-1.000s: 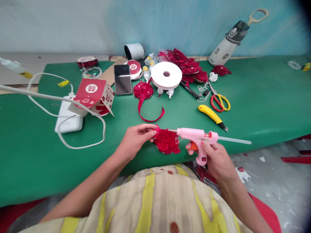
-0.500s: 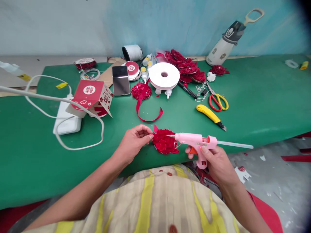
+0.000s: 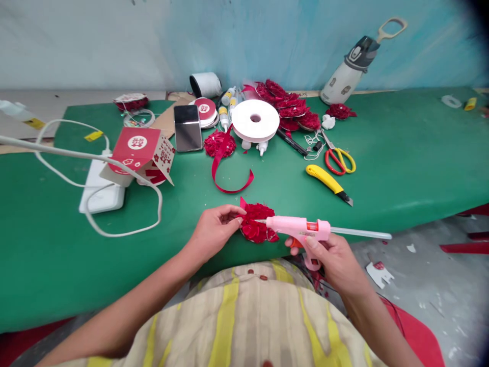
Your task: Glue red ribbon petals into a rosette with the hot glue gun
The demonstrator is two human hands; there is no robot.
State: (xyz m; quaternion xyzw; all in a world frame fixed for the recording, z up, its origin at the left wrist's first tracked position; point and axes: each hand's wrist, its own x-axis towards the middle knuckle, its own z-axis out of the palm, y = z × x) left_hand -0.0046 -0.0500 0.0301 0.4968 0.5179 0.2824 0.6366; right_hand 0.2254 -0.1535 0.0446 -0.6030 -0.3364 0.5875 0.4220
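Observation:
A round red ribbon flower [image 3: 258, 229] lies near the front edge of the green table. My left hand [image 3: 217, 227] pinches the flower's left edge between thumb and fingers, beside a pointed ribbon end. My right hand [image 3: 324, 255] is wrapped round the handle of a pink hot glue gun [image 3: 290, 225], with fingers at its orange trigger. The gun's metal nozzle points left, over the flower's middle; whether it touches the ribbon I cannot tell. A clear glue stick [image 3: 361, 233] juts from the gun's back end.
Behind the flower lie a curled red ribbon [image 3: 234, 191] and a white spool [image 3: 255, 122]. To the right are a yellow utility knife [image 3: 324, 178] and scissors [image 3: 340, 158]. A white cable [image 3: 126, 234] loops at left near a red box [image 3: 133, 148]. A bottle [image 3: 346, 76] stands by the wall.
The glue gun in my right hand has moved left and slightly down, bringing its nozzle further over the flower. My left hand still pinches the flower's edge, its fingers shifted slightly.

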